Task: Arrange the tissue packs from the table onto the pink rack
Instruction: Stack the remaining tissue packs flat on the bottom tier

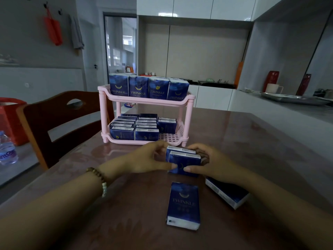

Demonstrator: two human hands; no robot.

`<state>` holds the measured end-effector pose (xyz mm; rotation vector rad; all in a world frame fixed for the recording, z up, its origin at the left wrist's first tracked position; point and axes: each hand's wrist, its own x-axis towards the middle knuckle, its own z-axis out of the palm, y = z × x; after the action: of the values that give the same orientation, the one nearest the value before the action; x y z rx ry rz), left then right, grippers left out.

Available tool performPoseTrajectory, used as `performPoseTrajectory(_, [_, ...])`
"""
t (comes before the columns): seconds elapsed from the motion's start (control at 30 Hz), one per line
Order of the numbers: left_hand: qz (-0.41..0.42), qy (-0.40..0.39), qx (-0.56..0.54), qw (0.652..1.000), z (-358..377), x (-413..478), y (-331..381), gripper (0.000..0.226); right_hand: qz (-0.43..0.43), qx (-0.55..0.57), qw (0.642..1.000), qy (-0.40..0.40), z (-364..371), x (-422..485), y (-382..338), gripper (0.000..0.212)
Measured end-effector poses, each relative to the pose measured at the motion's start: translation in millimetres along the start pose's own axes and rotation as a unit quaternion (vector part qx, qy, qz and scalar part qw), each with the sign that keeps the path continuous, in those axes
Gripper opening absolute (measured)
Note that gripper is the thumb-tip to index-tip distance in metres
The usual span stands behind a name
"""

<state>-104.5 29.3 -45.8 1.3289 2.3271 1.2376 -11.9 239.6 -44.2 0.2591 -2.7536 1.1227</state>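
Head view, one frame. I read the step as carry-to-rack.

Both hands are on the same load. The left hand [147, 157] and right hand [207, 161] close in from either side on two Twinkle tissue packs [183, 161] held face to face. Thumbs are pressed on the near face and fingers curled round the far side, so the pair is clamped between the hands. I cannot tell whether the bottom edge rests on the table [252, 141] or is just clear of it.

Key relation: the pair stands on edge, broad face toward me and white label edge up, as the rows of packs [137, 127] on the lower shelf stand. The pink rack [144, 101] is directly beyond the fingers, close. The only bare mesh [169, 137] on the lower shelf is at its front right, almost straight ahead of the pair and slightly left. My judgement is that no turn is needed, only a lift over the front rim and a push forward.

The top shelf carries a row of upright packs [138, 87].

Two packs remain on the table. One flat pack [182, 204] lies near me with its long axis pointing away. One angled pack [227, 193] is by the right forearm, so the right hand is nearer to it.

Risk: the right-hand post is near the path.
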Motion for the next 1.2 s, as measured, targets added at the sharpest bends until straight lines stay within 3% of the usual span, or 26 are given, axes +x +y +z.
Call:
performPoseTrajectory(0.37, [0.04,0.003,0.019,0.999,-9,5,6,0.035,-0.019,0.026,0.999,0.008,6,8,0,0.053])
performPoseTrajectory(0.47, [0.045,0.024,-0.002,0.999,-31,11,6,0.034,-0.049,0.011,0.992,0.113,1,12,-1,0.044])
performPoseTrajectory(0.57, [0.026,0.04,-0.016,0.999,-58,19,7,0.026,-0.071,-0.013,0.975,0.211,-10,20,-3,0.049])
performPoseTrajectory(0.67, [0.015,0.072,-0.016,0.997,-77,29,6,0.017,-0.084,-0.05,0.977,0.188,-15,30,1,0.062])
performPoseTrajectory(0.8, [0.008,0.086,-0.027,0.996,-86,43,6,0.011,-0.087,-0.105,0.984,0.112,-11,41,12,0.065])
performPoseTrajectory(0.93, [-0.005,0.081,0.02,0.996,-85,60,-1,0.03,-0.066,-0.126,0.986,0.086,-5,44,17,0.071])
performPoseTrajectory(1.1, [-0.013,0.065,-0.03,0.997,-70,82,-5,0.02,-0.056,-0.116,0.99,0.061,4,40,24,0.074])
performPoseTrajectory(1.2, [-0.01,0.071,-0.032,0.997,-68,91,-11,0.028,-0.048,-0.111,0.991,0.065,5,40,22,0.073])
